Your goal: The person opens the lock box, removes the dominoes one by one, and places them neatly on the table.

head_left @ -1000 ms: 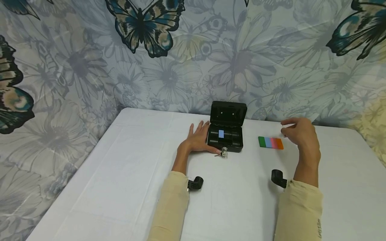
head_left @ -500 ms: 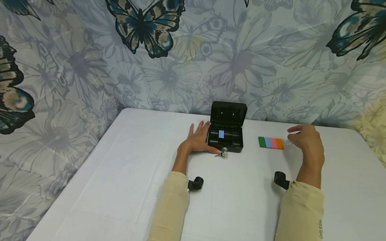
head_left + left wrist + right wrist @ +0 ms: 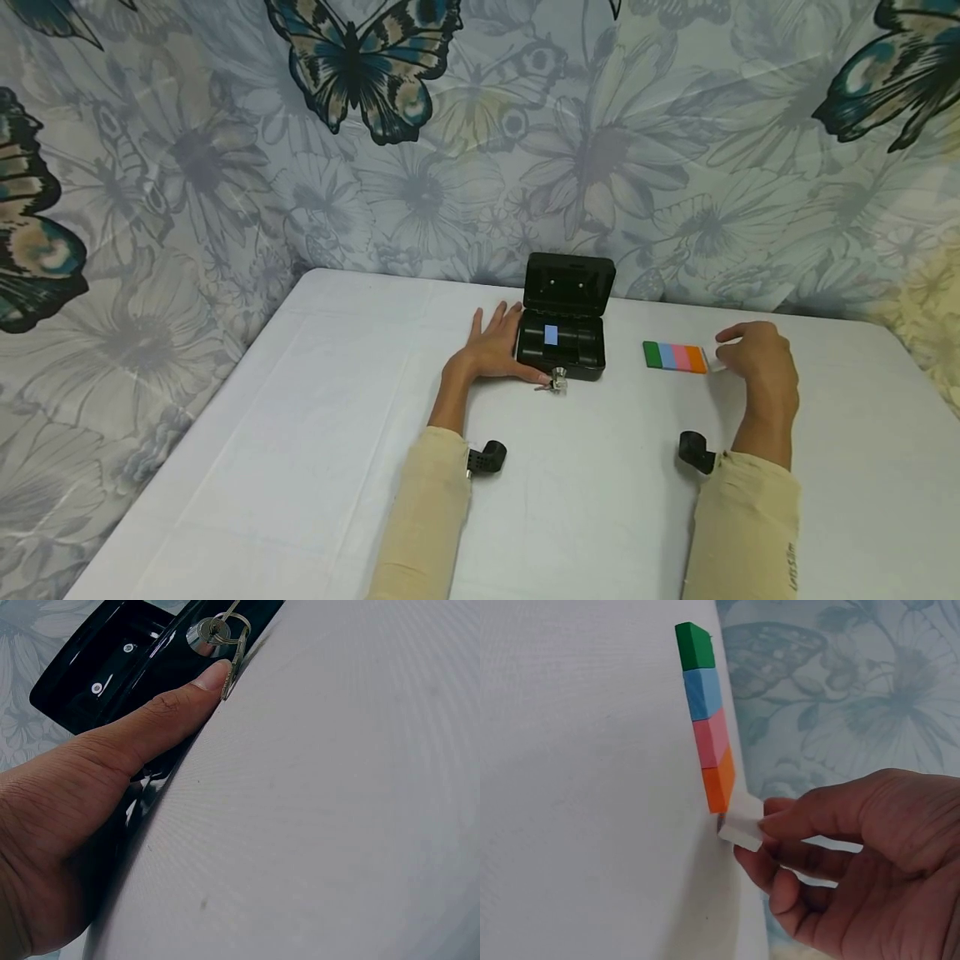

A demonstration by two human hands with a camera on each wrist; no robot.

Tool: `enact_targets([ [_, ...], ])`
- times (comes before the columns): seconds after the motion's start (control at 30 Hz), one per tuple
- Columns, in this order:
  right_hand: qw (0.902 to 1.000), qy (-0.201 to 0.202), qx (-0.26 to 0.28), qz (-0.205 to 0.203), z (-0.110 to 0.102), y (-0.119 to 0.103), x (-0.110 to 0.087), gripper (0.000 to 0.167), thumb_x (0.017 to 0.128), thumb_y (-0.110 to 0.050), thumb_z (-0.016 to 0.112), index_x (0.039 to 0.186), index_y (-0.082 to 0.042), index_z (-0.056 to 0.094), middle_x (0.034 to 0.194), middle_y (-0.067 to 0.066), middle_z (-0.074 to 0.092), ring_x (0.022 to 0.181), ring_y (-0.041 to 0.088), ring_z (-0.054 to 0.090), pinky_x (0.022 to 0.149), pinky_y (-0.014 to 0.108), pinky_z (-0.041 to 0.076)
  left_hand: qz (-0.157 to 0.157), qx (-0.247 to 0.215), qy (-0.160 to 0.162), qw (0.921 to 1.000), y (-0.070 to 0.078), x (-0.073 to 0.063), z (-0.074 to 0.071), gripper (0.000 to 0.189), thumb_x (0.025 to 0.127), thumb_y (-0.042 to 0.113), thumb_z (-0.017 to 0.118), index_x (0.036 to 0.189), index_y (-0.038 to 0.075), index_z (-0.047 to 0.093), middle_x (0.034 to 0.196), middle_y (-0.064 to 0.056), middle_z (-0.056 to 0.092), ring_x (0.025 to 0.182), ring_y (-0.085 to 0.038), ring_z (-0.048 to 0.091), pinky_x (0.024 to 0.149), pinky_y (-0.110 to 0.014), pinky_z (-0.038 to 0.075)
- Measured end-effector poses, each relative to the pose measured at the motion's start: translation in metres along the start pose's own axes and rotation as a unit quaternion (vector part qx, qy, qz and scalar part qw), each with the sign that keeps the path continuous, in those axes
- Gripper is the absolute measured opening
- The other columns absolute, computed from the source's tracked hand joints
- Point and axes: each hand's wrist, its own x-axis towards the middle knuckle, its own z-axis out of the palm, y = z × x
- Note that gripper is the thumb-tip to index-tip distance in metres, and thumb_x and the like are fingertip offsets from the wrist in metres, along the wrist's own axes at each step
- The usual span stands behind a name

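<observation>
My left hand (image 3: pixel 489 350) rests with straight, spread fingers along the left side of a black cash box (image 3: pixel 587 370), whose lid (image 3: pixel 568 283) stands up. Its thumb lies along the front, the tip at the keys (image 3: pixel 231 671) hanging from the round lock (image 3: pixel 201 636). A light blue piece (image 3: pixel 551 335) shows inside the box. My right hand (image 3: pixel 759 354) pinches a white block (image 3: pixel 742 821) between thumb and fingers, right at the orange block (image 3: pixel 719 784). That one ends a row with a pink block (image 3: pixel 711 739), a blue block (image 3: pixel 703 694) and a green block (image 3: pixel 694 646).
A white cloth covers the table (image 3: pixel 300 467). Directly behind its back edge hangs a patterned fabric (image 3: pixel 420 200) with flowers and butterflies. Black cameras sit on the left wrist (image 3: pixel 489 457) and the right wrist (image 3: pixel 696 452).
My right hand has come nearer to me, first shifting right, then back left to the orange end of the row, with the white block. The left hand and cash box stay put.
</observation>
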Motion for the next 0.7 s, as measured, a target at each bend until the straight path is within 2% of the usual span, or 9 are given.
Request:
enact_targets([
  [0.2, 0.9996, -0.018, 0.003, 0.021, 0.0028, -0.0017, 0.0012, 0.046, 0.098, -0.009, 0.048, 0.140, 0.009, 0.054, 0.144, 0.041, 0.045, 0.112, 0.049, 0.050, 0.081, 0.052, 0.050, -0.004, 0.007, 0.001, 1.0000, -0.0010, 0.0018, 0.0018, 0.132, 0.077, 0.059, 0.084, 0.170, 0.013, 0.003, 0.180, -0.002, 0.002, 0.167, -0.021, -0.009, 0.132, -0.052, -0.018],
  [0.47, 0.9986, -0.039, 0.002, 0.037, 0.0034, -0.0031, 0.0029, 0.047, 0.098, -0.009, 0.048, 0.141, 0.008, 0.055, 0.133, 0.035, 0.053, 0.108, 0.044, 0.051, 0.080, 0.048, 0.049, 0.000, 0.004, -0.004, 1.0000, -0.0017, 0.0006, 0.0004, 0.132, 0.077, 0.059, 0.084, 0.170, 0.012, 0.004, 0.180, -0.002, 0.001, 0.167, -0.022, -0.009, 0.132, -0.052, -0.017],
  [0.7, 0.9984, -0.042, 0.001, 0.037, 0.0034, -0.0030, 0.0036, 0.045, 0.099, -0.011, 0.047, 0.139, 0.008, 0.056, 0.139, 0.037, 0.050, 0.113, 0.047, 0.049, 0.084, 0.051, 0.049, 0.004, 0.002, -0.006, 1.0000, 0.0007, -0.0028, -0.0020, 0.132, 0.077, 0.060, 0.084, 0.170, 0.012, 0.004, 0.180, -0.003, 0.002, 0.167, -0.023, -0.009, 0.132, -0.053, -0.017],
])
